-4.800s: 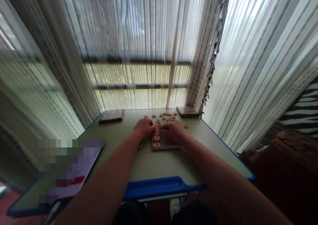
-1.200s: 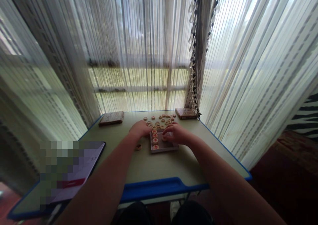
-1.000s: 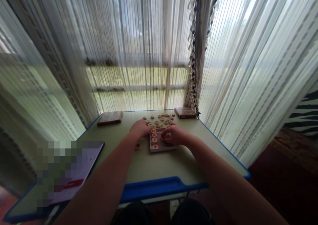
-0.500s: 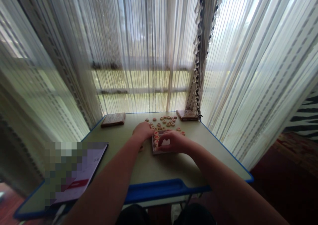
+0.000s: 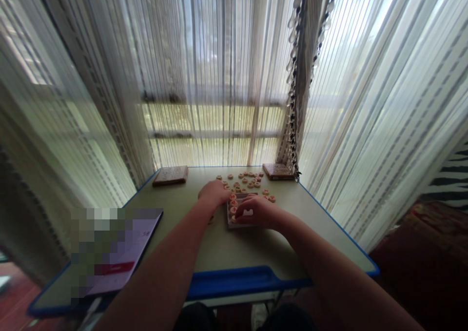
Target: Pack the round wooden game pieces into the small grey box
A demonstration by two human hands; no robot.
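Observation:
A shallow open box (image 5: 229, 223) stands on the table (image 5: 183, 243), with a column of round pieces (image 5: 233, 203) marked in red along its left side. My right hand (image 5: 254, 209) reaches into the box, its fingers closed at a piece (image 5: 234, 219) at the column's near end. Beside the box's far left corner is my left hand (image 5: 214, 193), near loose pieces; its fingertips are too small and shaded to show what they hold. More round pieces (image 5: 250, 174) lie scattered behind the box. One piece (image 5: 211, 220) lies left of the box.
Two flat boxes lie at the table's back, one at the left (image 5: 170, 175) and one at the right (image 5: 278, 171). A purple booklet (image 5: 141, 243) is at the front left. The table has a blue edge (image 5: 234, 276), and curtains hang behind it.
The view has shifted slightly. My right hand's fingers have come down to the near end of the column in the box. My left hand has moved a little towards the box.

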